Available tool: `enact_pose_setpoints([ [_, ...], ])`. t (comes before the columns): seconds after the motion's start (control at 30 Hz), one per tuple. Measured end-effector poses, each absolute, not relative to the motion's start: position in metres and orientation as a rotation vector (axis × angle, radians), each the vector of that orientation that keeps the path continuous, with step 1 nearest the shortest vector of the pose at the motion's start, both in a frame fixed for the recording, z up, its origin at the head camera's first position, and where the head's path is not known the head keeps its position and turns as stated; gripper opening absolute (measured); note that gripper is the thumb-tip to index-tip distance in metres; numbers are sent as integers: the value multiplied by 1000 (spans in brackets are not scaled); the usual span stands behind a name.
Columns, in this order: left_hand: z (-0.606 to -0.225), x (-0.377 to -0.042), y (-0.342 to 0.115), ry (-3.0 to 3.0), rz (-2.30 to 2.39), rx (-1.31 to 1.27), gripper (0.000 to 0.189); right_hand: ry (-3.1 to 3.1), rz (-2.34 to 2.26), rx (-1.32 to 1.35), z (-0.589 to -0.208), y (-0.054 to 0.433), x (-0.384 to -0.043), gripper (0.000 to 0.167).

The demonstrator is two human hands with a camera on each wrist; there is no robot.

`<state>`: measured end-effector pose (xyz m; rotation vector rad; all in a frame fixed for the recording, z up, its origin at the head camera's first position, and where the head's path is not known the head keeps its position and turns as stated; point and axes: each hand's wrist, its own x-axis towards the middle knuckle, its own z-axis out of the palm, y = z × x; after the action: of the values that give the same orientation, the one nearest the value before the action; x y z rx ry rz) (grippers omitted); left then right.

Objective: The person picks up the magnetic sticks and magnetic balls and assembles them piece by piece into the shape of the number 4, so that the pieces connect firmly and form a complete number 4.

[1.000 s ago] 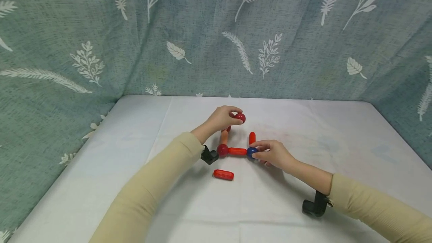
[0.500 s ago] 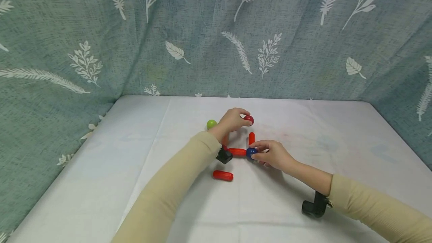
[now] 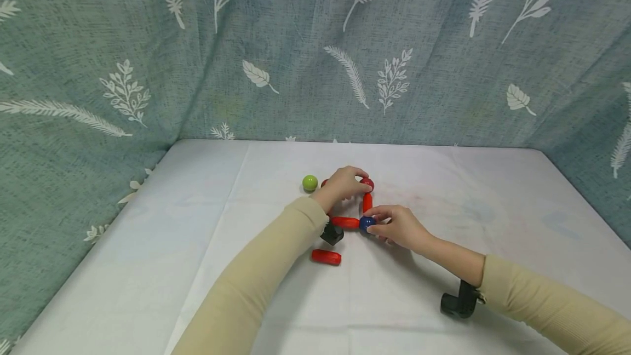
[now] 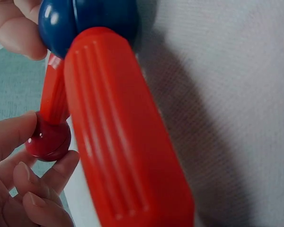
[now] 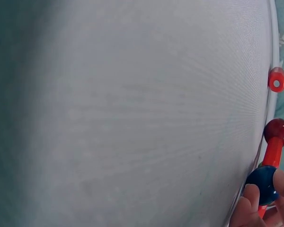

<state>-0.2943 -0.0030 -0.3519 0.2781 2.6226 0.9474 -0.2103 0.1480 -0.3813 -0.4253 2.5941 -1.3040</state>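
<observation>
My left hand pinches a dark red ball at the far end of a red rod. In the left wrist view this ball meets the rod's end. The rod's near end joins a blue ball, which my right hand grips between thumb and fingers. A second red rod runs left from the blue ball. Its other end meets another red ball, seen in the right wrist view and hidden behind the left wrist in the head view.
In front lies a loose red rod. A green ball sits back left, and a red ball shows partly behind the left hand. Black wrist cameras hang from both wrists. The white cloth-covered table meets a green patterned curtain.
My left hand has carried its red ball rightward, then nearer, onto the far end of the upright-lying rod. The green ball has come into view. My right hand stays on the blue ball.
</observation>
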Motion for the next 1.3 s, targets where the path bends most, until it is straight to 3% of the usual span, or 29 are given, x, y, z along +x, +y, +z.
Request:
enact_pose_setpoints([
  [0.67,-347,-293,-12,2653,877,305,39,2583,-1307,-406,-381,146,-211,29],
  [1.3,-328,-264,-68,2735,716,519,38,2588,-1263,-338,-378,144,-210,31],
])
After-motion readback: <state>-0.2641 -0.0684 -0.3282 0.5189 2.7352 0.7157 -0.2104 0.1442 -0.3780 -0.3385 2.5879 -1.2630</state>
